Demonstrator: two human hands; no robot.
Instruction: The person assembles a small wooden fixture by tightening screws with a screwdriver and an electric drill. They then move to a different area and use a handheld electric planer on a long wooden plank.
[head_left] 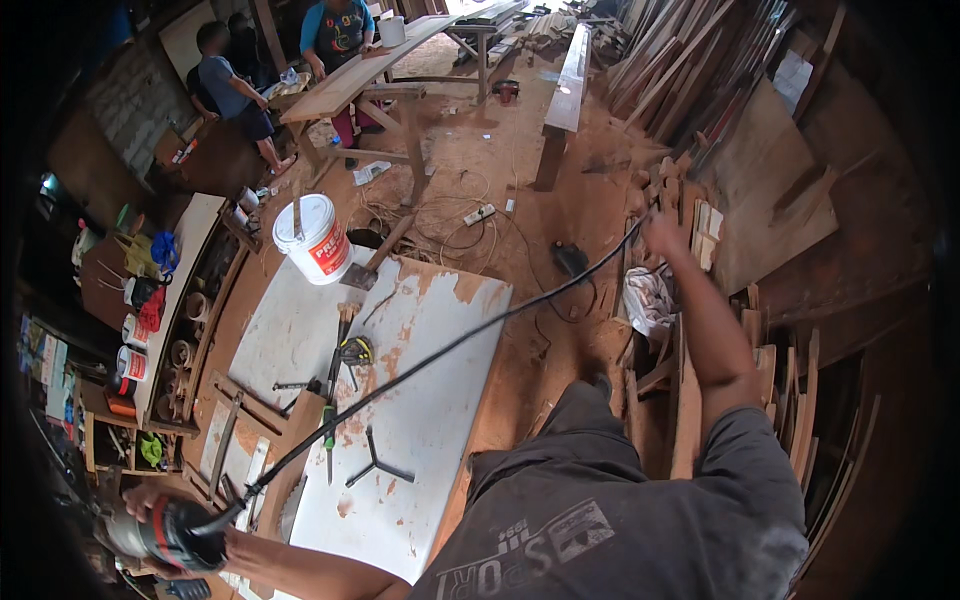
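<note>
Two hands busy over here: the left hand (145,500) is wrapped round a black-and-red power tool (197,540), held out at the far left by the white tabletop (430,440), and the right hand (662,235) has its fingers closed on the black cord (430,370), arm stretched way out. Cord's slanting across with a slight bow, passing over the green-handled screwdriver (329,430). Honestly I'd ease it, not yank, so the tool end doesn't get strained, and lift it clear of that Y-shaped wrench (376,464) too.
</note>
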